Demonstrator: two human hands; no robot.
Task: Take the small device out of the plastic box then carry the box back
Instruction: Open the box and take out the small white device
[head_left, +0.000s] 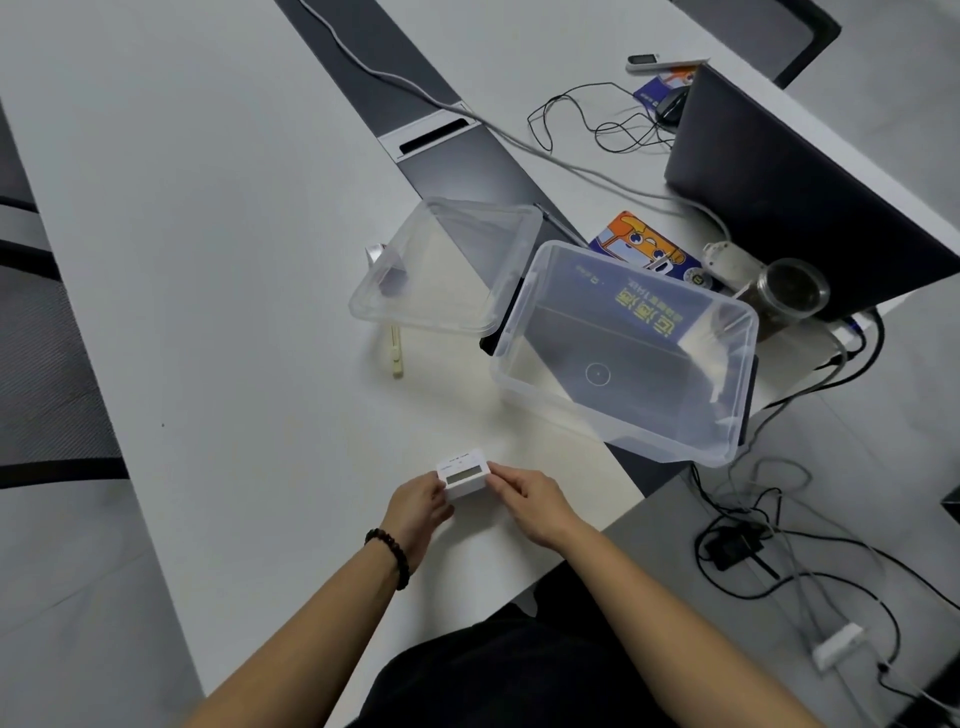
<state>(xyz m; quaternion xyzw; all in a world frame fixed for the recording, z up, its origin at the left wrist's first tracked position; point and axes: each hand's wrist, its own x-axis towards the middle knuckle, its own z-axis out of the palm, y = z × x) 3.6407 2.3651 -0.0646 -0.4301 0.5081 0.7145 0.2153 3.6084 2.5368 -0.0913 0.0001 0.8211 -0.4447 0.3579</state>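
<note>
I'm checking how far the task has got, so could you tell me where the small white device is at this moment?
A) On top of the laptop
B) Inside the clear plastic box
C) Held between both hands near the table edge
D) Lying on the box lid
C: the small white device is pinched between the left hand and the right hand above the table, well clear of the open plastic box.
</note>
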